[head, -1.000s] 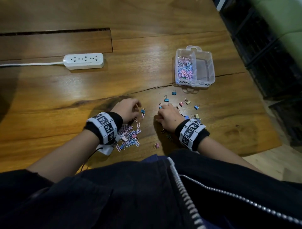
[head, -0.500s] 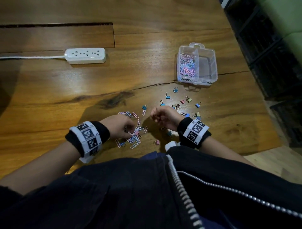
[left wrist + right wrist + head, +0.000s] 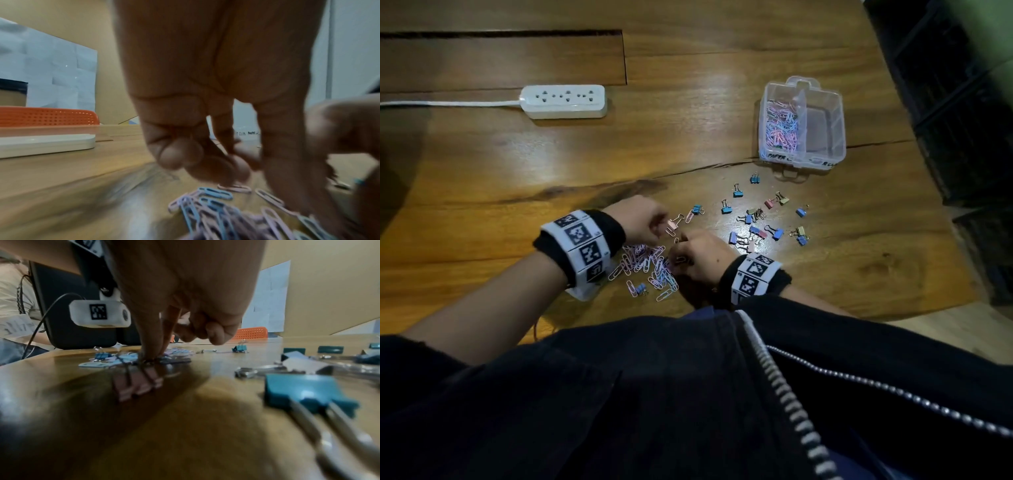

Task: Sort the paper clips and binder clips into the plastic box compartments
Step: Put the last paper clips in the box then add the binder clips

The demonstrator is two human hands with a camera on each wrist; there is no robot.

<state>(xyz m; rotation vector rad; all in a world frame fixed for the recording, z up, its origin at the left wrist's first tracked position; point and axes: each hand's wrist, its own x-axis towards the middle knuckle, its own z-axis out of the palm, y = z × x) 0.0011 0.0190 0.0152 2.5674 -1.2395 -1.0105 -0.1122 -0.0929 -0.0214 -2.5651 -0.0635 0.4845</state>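
On the wooden table (image 3: 482, 178), far left: one white power strip (image 3: 565, 101). Far right: one clear plastic box (image 3: 825, 120), two compartments; left one holds pastel paper clips, right one looks bare. Two hands near the front edge, both wearing marker wristbands. Left hand (image 3: 635, 222), fingers curled, tips close to a pink binder clip (image 3: 672, 226); whether it grasps anything, cannot tell. Right hand (image 3: 698, 255), fingertips pressed down at the edge of the loose paper clip pile (image 3: 647, 265), grasp unclear. Pile too tangled to count, dozens. Scattered binder clips (image 3: 756, 219) between hands and box: roughly fifteen, mostly blue.
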